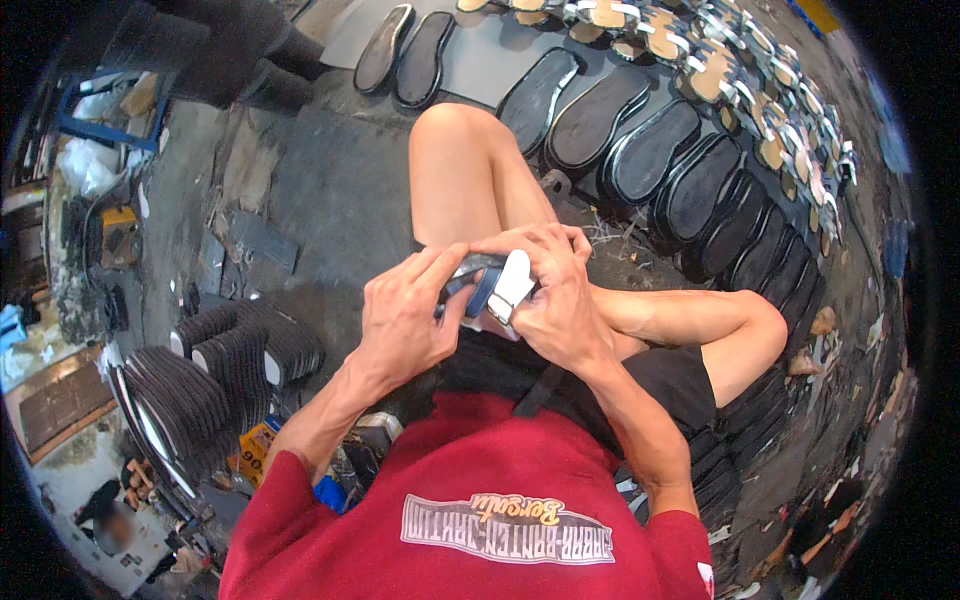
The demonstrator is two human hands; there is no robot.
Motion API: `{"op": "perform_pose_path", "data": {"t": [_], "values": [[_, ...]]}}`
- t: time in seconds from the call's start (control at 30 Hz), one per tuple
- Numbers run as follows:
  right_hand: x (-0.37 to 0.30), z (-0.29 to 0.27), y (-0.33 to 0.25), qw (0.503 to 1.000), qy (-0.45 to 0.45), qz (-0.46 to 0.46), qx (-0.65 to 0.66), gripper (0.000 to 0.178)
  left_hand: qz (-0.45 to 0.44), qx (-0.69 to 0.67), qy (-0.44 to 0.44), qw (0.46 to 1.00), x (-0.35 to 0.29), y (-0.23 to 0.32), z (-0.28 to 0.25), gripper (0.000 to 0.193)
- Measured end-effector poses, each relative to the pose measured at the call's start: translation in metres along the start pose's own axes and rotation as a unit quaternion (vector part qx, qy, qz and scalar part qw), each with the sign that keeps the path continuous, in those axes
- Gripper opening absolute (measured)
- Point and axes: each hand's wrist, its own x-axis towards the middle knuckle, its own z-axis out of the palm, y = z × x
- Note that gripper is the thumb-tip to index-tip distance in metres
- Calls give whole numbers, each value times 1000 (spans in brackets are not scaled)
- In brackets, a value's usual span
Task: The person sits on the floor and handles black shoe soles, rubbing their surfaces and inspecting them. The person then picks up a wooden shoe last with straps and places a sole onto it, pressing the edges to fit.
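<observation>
Over my lap I hold a sandal (513,280) with a white strap, a dark blue strap and a small metal buckle. My left hand (410,305) is closed on its left side, the thumb bent in against the dark blue strap. From the other side my right hand (562,290) wraps round it next to the white strap, with fingers over the far edge. The hands cover most of the sandal, so its sole hardly shows.
Black soles (600,115) lie in a curved row beyond my knees, toward the right. Behind them stand many sandals (715,75) with white straps. Stacks of dark soles (175,400) stand at my left, near a yellow container (257,450). A dark flat piece (263,240) lies on the floor.
</observation>
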Motion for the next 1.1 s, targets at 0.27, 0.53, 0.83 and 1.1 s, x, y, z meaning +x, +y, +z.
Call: {"op": "perform_pose_path", "data": {"t": [0.27,0.53,0.83,1.1], "values": [[-3,-13,-7,999,-2,20,-26,52,18,19,96,995,-1,-1,16,42],[-11,-15,7,999,-20,22,-18,52,39,3,135,990,-4,1,22,38],[-18,-11,16,996,47,8,-74,43,8,-14,85,996,-1,-7,12,35],[-20,-24,31,995,62,-22,-70,34,19,-29,91,995,0,-6,11,33]]}}
